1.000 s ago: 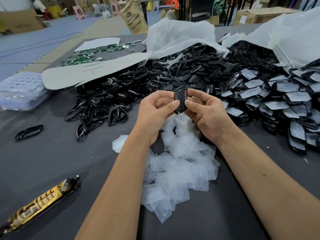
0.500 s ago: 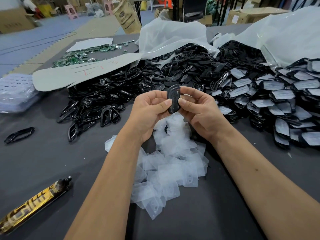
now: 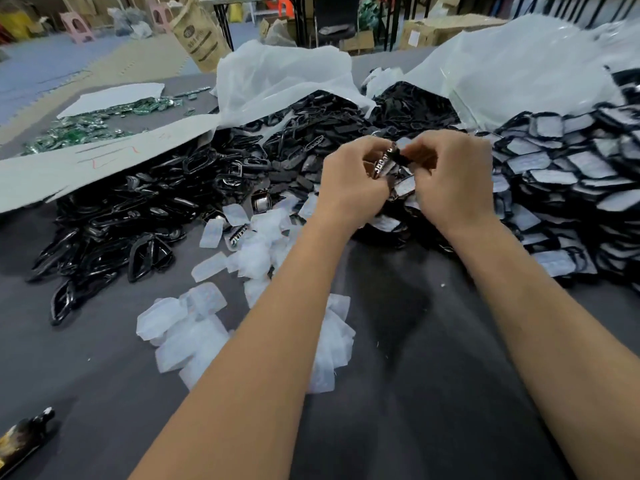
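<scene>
Boxes (image 3: 429,32) stand behind the grey table (image 3: 433,393) of black shells (image 3: 138,216), where left hand (image 3: 349,181) and right hand (image 3: 453,178) pinch one part (image 3: 388,159).

1. Bench (image 3: 433,393): dark grey covering, matt, cloth-like.
2. Frame pile (image 3: 114,223): black plastic, smooth, high gloss.
3. Film pieces (image 3: 180,327): thin clear plastic, faintly frosted.
4. Bags (image 3: 284,77): white translucent plastic film, crinkled.
5. Small part (image 3: 385,161): black plastic with a shiny, metallic-looking strip; blurred.
6. Sheet (image 3: 86,168): pale grey card, matt.
</scene>
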The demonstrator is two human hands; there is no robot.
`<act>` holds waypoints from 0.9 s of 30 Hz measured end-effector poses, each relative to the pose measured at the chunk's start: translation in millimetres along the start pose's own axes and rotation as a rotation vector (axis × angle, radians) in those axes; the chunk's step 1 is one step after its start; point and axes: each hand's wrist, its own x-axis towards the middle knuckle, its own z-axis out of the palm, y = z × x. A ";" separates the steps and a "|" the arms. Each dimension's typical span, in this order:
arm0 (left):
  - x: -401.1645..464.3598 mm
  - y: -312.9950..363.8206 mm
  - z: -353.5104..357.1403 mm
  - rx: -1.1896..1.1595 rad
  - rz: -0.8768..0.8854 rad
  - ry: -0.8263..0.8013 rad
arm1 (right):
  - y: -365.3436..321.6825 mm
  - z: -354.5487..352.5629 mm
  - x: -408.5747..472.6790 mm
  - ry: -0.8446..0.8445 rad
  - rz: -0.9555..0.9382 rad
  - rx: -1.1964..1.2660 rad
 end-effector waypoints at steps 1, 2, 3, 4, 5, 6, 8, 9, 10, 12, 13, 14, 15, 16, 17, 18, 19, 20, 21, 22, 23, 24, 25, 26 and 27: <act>1.6 4.2 9.3 0.083 0.047 -0.021 | 5.7 -4.7 2.6 -0.003 -0.004 -0.088; 2.8 6.3 17.1 0.154 0.076 -0.053 | 11.0 -8.2 4.3 -0.028 0.005 -0.158; 4.4 7.7 23.0 0.211 0.084 -0.097 | 15.8 -10.5 5.9 -0.074 0.023 -0.212; 6.0 8.5 28.4 0.258 0.084 -0.145 | 20.5 -12.3 7.1 -0.136 0.046 -0.253; 6.8 9.0 31.8 0.295 0.083 -0.180 | 23.7 -12.8 8.0 -0.198 0.063 -0.278; 5.3 9.1 34.7 0.311 0.086 -0.188 | 26.4 -13.5 8.3 -0.241 0.072 -0.293; 1.8 7.0 35.2 0.314 0.081 -0.118 | 27.6 -12.9 11.0 -0.246 0.066 -0.297; -0.6 4.5 33.3 0.313 0.055 -0.062 | 27.3 -11.6 12.6 -0.223 0.062 -0.292; -2.5 1.9 30.0 0.317 0.023 -0.015 | 25.7 -10.0 14.7 -0.196 0.057 -0.281; -4.6 -5.0 20.7 0.336 -0.037 0.025 | 18.5 -2.6 19.5 -0.176 0.048 -0.251; -4.5 -7.5 15.9 0.349 -0.058 0.033 | 13.7 2.0 21.9 -0.183 0.039 -0.238; -3.6 -10.5 8.6 0.362 -0.076 0.046 | 7.4 8.8 24.8 -0.195 0.026 -0.220; -2.9 -13.1 2.2 0.371 -0.094 0.060 | 1.6 14.7 27.3 -0.206 0.011 -0.205; -1.5 -16.9 -5.8 0.382 -0.111 0.084 | -5.5 21.9 30.3 -0.220 -0.007 -0.194; -0.2 -21.4 -13.0 0.404 -0.126 0.110 | -10.9 28.1 33.4 -0.236 -0.021 -0.190; 1.0 -26.4 -19.7 0.442 -0.145 0.132 | -15.5 34.1 36.6 -0.261 -0.033 -0.188; 2.3 -32.5 -26.9 0.493 -0.174 0.147 | -19.5 41.0 39.9 -0.299 -0.044 -0.190; 3.3 -38.5 -32.6 0.537 -0.211 0.156 | -22.5 46.7 42.6 -0.347 -0.056 -0.209; 4.5 -44.8 -37.9 0.563 -0.250 0.161 | -25.4 53.2 45.2 -0.395 -0.072 -0.240; 5.5 -49.6 -41.9 0.564 -0.284 0.158 | -27.2 59.1 47.2 -0.432 -0.094 -0.277; 6.6 -53.3 -44.8 0.552 -0.311 0.150 | -29.0 64.8 48.8 -0.460 -0.121 -0.315; 8.0 -56.0 -47.2 0.540 -0.325 0.142 | -31.1 70.7 50.1 -0.485 -0.149 -0.352; 9.3 -57.2 -48.3 0.530 -0.329 0.135 | -32.8 75.5 50.8 -0.512 -0.169 -0.380; 11.2 -58.5 -49.3 0.526 -0.330 0.129 | -34.2 80.9 51.4 -0.545 -0.175 -0.397; 12.9 -58.8 -49.6 0.521 -0.332 0.123 | -34.9 84.9 51.9 -0.578 -0.175 -0.412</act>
